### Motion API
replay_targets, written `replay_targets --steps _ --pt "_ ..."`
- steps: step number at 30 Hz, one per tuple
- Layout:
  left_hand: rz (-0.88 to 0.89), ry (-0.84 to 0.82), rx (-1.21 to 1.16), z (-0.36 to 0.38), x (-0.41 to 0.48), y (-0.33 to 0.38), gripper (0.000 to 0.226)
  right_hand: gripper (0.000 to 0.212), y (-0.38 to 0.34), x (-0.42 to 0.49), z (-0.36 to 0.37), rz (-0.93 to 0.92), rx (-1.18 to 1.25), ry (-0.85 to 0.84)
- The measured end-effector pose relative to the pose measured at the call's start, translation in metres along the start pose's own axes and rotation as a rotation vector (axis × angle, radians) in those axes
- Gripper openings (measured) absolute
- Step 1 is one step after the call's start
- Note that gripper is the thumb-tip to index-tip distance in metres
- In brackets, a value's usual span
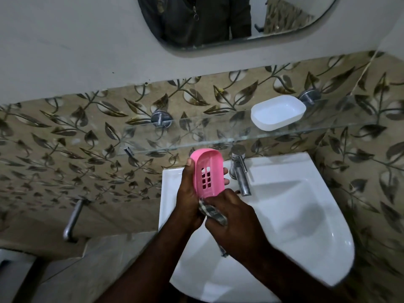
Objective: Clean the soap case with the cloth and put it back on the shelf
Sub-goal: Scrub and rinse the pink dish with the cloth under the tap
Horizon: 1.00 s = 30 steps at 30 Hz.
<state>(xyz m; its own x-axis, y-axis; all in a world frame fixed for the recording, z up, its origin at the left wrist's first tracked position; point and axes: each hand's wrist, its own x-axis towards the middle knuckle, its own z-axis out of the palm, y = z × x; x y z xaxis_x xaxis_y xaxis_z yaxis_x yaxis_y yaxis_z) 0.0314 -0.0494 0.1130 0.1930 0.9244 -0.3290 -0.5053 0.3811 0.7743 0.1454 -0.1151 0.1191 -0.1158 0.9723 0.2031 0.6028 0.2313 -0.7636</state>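
My left hand grips a pink soap case tray with several drain holes, held upright over the sink's back edge. My right hand holds a checked grey cloth bunched in its fingers, pressed against the tray's lower end. A white soap case part lies on the glass shelf to the upper right, apart from both hands.
A white sink lies below my hands, with a steel tap just right of the pink tray. A metal bar sticks out of the leaf-patterned tiled wall at left. A mirror hangs above.
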Motion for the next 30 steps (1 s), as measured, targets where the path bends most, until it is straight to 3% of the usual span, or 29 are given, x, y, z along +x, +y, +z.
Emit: replay_targets --steps 3,5,12,15,18,20,23,25,27,30 --pt "-0.008 0.053 0.169 0.001 0.000 0.000 0.075 0.040 0.026 0.007 -0.009 -0.060 -0.268 -0.040" --pt "-0.005 0.090 0.226 0.005 -0.001 -0.004 0.074 0.032 0.037 0.010 -0.012 -0.032 -0.316 -0.059" --pt "0.054 0.157 0.063 0.009 0.001 -0.004 0.079 0.027 0.003 0.010 0.002 0.104 0.158 -0.030" --pt "0.028 0.162 0.131 0.010 0.002 0.000 0.074 0.034 0.020 0.009 -0.002 -0.080 -0.050 -0.013" --pt "-0.005 0.196 0.221 0.013 0.001 -0.004 0.060 0.024 0.048 0.009 -0.002 -0.125 -0.218 -0.040" --pt "-0.008 0.200 0.215 0.016 -0.002 -0.006 0.057 0.018 0.042 0.010 -0.004 -0.072 -0.125 -0.043" --pt "0.053 0.198 0.163 0.017 -0.004 -0.005 0.069 0.008 0.015 0.011 -0.002 0.117 0.300 -0.087" --pt "0.060 0.176 0.106 0.017 -0.002 -0.003 0.075 0.008 0.006 0.011 0.000 0.116 0.401 -0.053" --pt "0.034 0.173 0.137 0.017 -0.001 0.000 0.072 0.016 0.012 0.010 0.003 0.029 0.308 -0.035" --pt "-0.048 0.184 0.299 0.020 0.001 0.005 0.072 0.027 0.041 0.014 0.002 -0.170 -0.031 -0.010"
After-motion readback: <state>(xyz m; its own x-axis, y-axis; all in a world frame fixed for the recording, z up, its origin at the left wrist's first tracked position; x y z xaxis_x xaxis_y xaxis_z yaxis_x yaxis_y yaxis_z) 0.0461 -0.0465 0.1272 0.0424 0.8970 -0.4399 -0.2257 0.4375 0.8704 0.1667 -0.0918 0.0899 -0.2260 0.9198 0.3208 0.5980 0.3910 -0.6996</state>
